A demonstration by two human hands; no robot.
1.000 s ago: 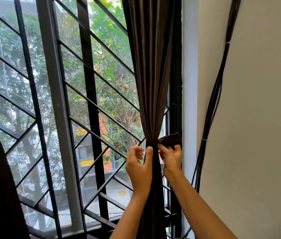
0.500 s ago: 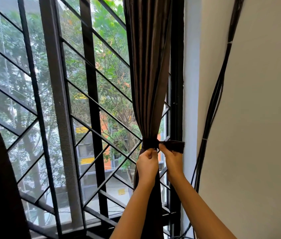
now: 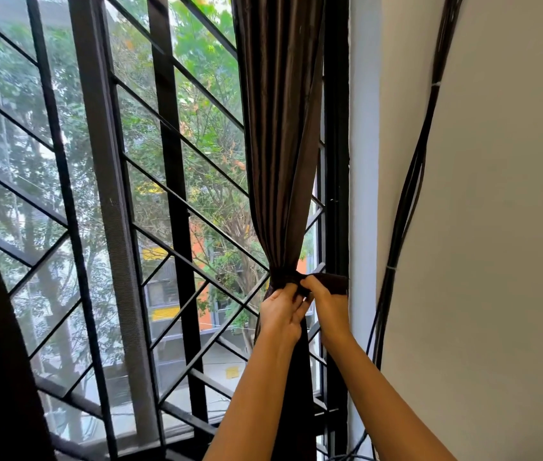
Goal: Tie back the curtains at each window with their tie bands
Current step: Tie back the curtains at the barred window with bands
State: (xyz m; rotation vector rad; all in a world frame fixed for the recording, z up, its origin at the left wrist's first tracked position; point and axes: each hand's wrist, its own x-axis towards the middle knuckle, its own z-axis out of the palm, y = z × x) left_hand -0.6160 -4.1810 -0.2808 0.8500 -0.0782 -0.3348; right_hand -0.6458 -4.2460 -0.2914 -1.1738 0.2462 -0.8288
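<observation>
At the window's right edge the curtain [image 3: 280,128] is bunched to a narrow waist with the tie band [image 3: 330,282] round it; left hand [image 3: 281,314] and right hand [image 3: 326,301], close together, pinch the band, so fastening looks unfinished.

The curtain [image 3: 280,128] is hung against the dark frame [image 3: 336,161], at the right end of the diagonal grille bars [image 3: 176,201]. It is cinched narrow approx. halfway down by a band [image 3: 283,280]. Right of the frame, a pale wall [image 3: 496,261] is seen, w/ black cables [image 3: 409,194] run down it, bundled by white ties [image 3: 391,267].
</observation>
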